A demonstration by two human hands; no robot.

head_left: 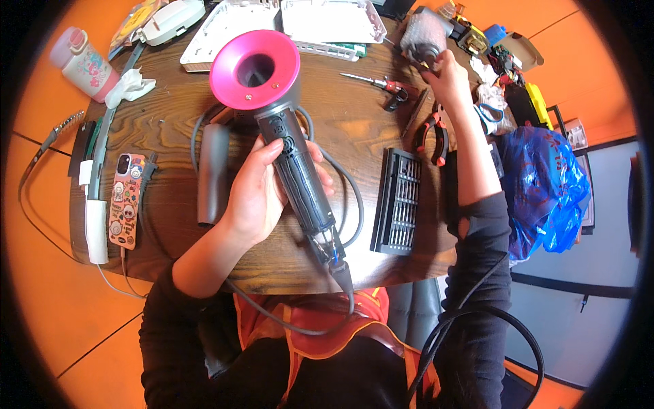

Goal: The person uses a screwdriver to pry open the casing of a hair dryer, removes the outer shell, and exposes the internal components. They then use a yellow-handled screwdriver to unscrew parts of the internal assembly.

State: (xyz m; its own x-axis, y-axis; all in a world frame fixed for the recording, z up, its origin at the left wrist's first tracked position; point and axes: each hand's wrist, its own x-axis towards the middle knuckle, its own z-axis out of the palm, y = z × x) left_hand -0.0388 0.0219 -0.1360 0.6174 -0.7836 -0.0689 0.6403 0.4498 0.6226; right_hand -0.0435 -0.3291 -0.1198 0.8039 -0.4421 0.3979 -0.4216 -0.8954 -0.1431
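My left hand [255, 191] is closed round the handle of a hair dryer [296, 184] with a bright pink ring-shaped head. The handle's outer shell is off, so its black inner body shows, with bare wires at the lower end above the cord. A loose dark grey tube [213, 174] stands on the table left of that hand. At the far right, my right hand [446, 78] has its fingers round the dark end of a bubble-wrapped object [424, 37]; exactly what is inside the wrap cannot be made out.
Right of the dryer lie a screwdriver bit case [397, 201], red-and-black pliers [434, 138] and a red-handled screwdriver [381, 83]. White plastic housings [334, 24] line the far edge. A phone [126, 201] and bottle [85, 68] are left, a blue plastic bag [545, 191] right.
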